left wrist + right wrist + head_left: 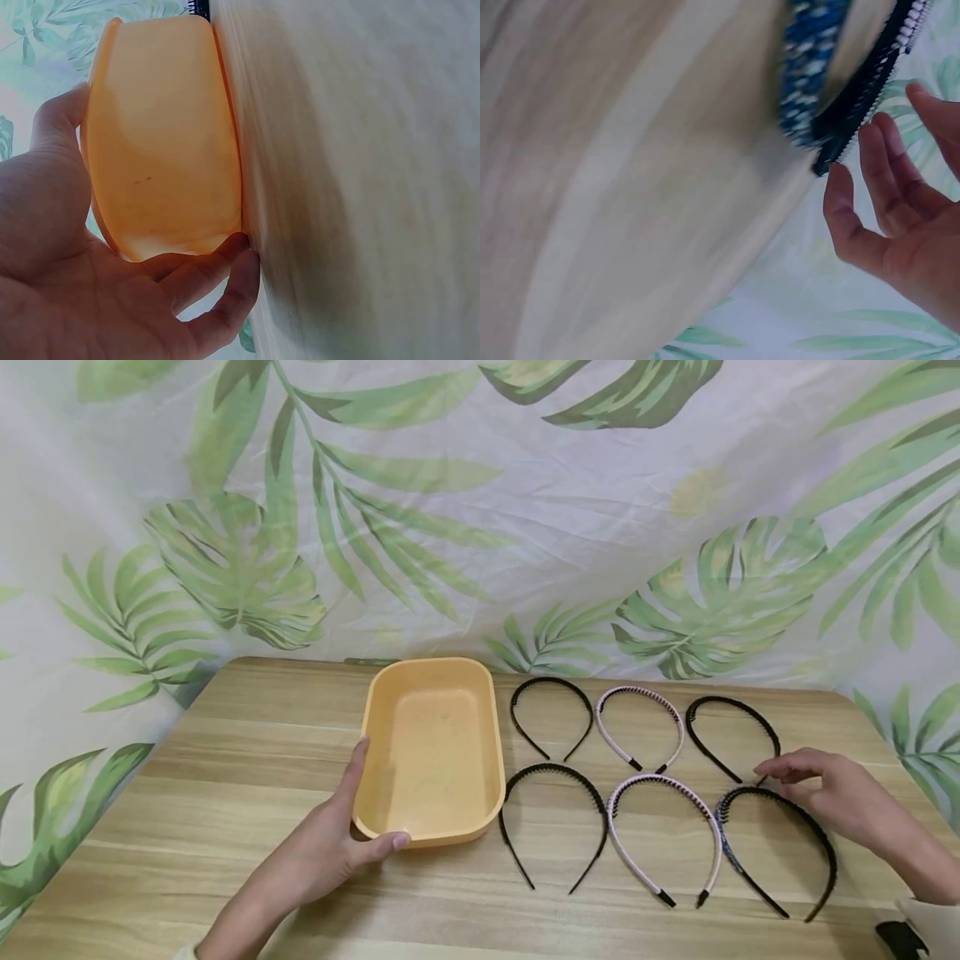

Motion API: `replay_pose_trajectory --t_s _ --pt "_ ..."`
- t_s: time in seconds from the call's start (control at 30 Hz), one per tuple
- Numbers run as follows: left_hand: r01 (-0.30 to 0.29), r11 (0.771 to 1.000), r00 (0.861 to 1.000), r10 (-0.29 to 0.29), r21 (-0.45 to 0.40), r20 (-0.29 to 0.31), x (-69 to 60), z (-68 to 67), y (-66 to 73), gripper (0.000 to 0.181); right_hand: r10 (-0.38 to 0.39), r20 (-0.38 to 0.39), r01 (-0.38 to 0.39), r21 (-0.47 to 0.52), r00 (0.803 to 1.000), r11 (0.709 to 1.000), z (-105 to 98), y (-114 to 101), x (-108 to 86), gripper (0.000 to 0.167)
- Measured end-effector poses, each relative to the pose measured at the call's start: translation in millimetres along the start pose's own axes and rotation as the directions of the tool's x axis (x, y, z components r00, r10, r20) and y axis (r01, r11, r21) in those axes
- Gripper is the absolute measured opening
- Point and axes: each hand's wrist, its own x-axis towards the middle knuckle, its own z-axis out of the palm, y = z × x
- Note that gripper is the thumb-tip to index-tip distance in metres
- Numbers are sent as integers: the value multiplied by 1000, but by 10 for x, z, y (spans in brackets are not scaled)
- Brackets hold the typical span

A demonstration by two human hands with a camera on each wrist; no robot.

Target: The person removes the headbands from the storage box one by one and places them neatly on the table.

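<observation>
My left hand (322, 852) grips the near left corner of a yellow plastic bin (427, 840), thumb at its front rim and fingers along its side. In the left wrist view the bin (161, 135) stands on the table. My right hand (840, 793) hovers with bent, parted fingers by the lower end of the back right black headband (738, 702); whether they touch is unclear. Just below it lies a black headband with a blue patterned side (817, 831). The right wrist view shows the blue patterned band (810, 75) close to my fingertips.
Right of the bin, headbands lie in two rows: a black one (551, 680) and a pink one (645, 692) behind, another black one (555, 768) and pink one (667, 779) in front. The wooden table (210, 785) meets a leaf-print cloth (420, 543) at the back.
</observation>
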Motion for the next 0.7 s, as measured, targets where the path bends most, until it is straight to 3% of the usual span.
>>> replay_pose_trajectory --t_s 0.2,0.4,0.7 --pt "4 1000 1000 -4 -16 14 6 11 -22 129 -17 -47 17 -2 999 1000 30 -208 -69 25" --pt "-34 999 999 34 0 -8 -37 -11 -82 123 -83 -110 84 6 991 996 152 -430 -150 39" --pt "2 997 997 4 82 -76 -168 -75 -120 108 -61 -87 60 -18 994 998 308 -672 -235 67"
